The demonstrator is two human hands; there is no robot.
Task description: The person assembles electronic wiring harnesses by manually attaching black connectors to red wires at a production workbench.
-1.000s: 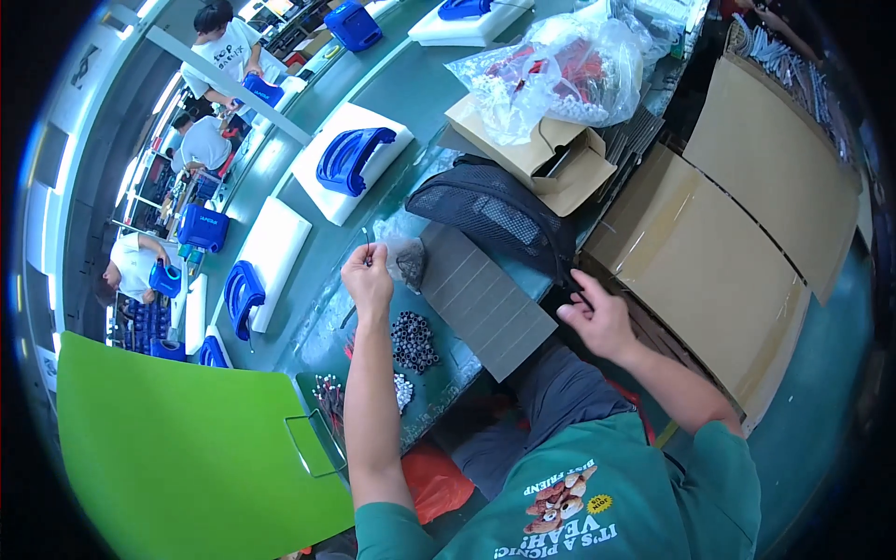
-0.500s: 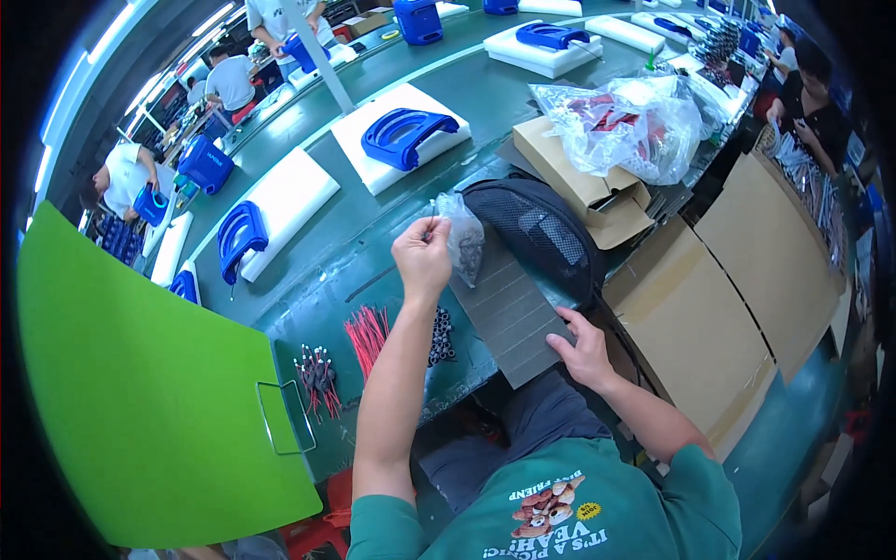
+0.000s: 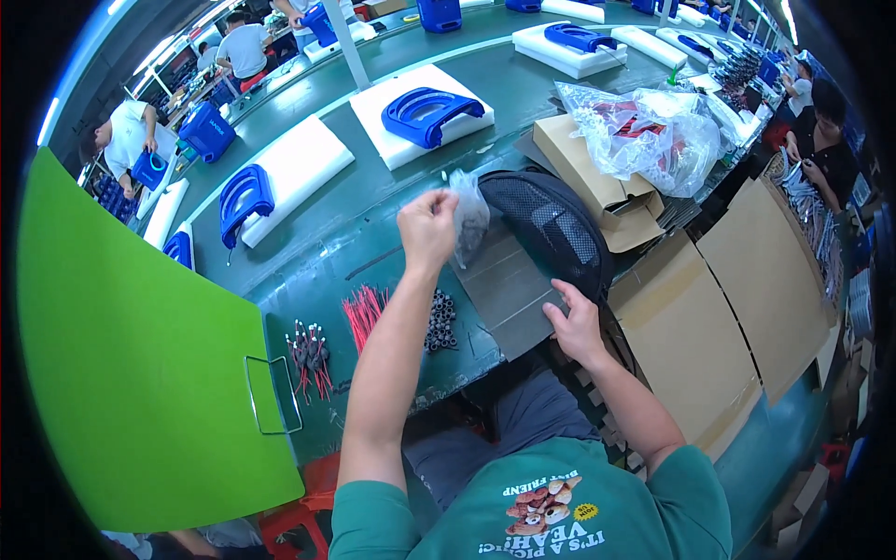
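Observation:
My left hand [image 3: 429,229] is raised over the bench, closed with its fingertips pinched together. What it holds, if anything, is hidden. Right beside it, partly behind the fingers, is a clear plastic bag [image 3: 471,219] with small dark contents. My right hand [image 3: 577,322] is at the right edge of a dark grey ribbed sheet [image 3: 509,294], thumb and fingers apart, the tips touching it. Left of the sheet, small black ring-shaped parts [image 3: 441,322] lie grouped. Red wires [image 3: 362,313] are partly covered by my left forearm. A bundle of black-and-red leads with white ends [image 3: 308,359] lies farther left.
A black mesh case [image 3: 555,229] and an open cardboard box [image 3: 597,173] stand beyond the sheet. Flat cardboard [image 3: 686,322] covers the right side. A green panel [image 3: 140,364] borders the left. Blue housings [image 3: 429,117] rest on white foam farther back. Co-workers sit around.
The whole view has shifted slightly. My left hand has turned and closed more; the thin dark thing at its fingertips no longer shows. My right hand stays at the sheet's edge.

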